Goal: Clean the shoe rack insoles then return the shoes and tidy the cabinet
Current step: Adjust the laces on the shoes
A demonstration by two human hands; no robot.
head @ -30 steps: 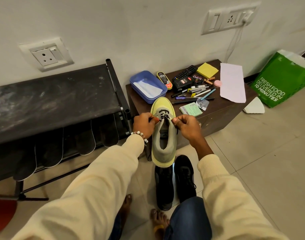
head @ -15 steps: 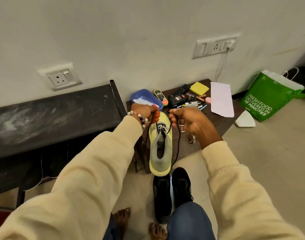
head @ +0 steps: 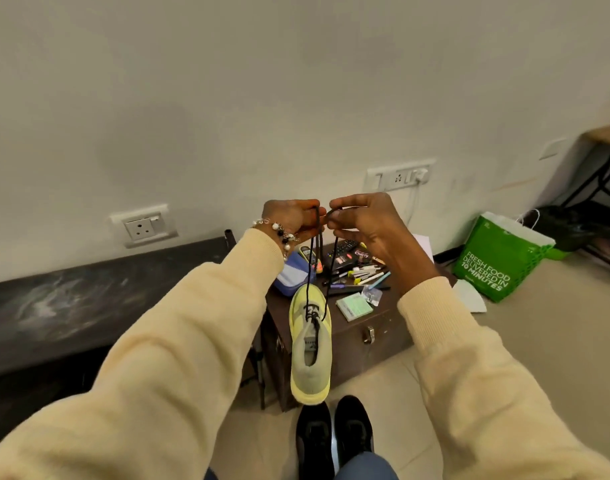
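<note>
A yellow and grey sneaker (head: 310, 355) hangs in the air by its black laces (head: 315, 258), toe away from me. My left hand (head: 291, 216) pinches one lace end, and my right hand (head: 362, 223) pinches the other, both raised side by side above the shoe. Below the sneaker a pair of black shoes (head: 333, 441) stands on the tiled floor. The black shoe rack (head: 89, 306) with its dusty top runs along the wall at the left.
A low brown cabinet (head: 359, 344) behind the sneaker carries a blue tray (head: 291, 275), a remote, pens, a notepad (head: 354, 306) and papers. A green shopping bag (head: 501, 258) stands on the floor at the right, below a wall socket (head: 399, 176).
Both hands rose from the shoe's tongue, pulling the laces up. The sneaker now dangles from them, and the view tilted up toward the wall.
</note>
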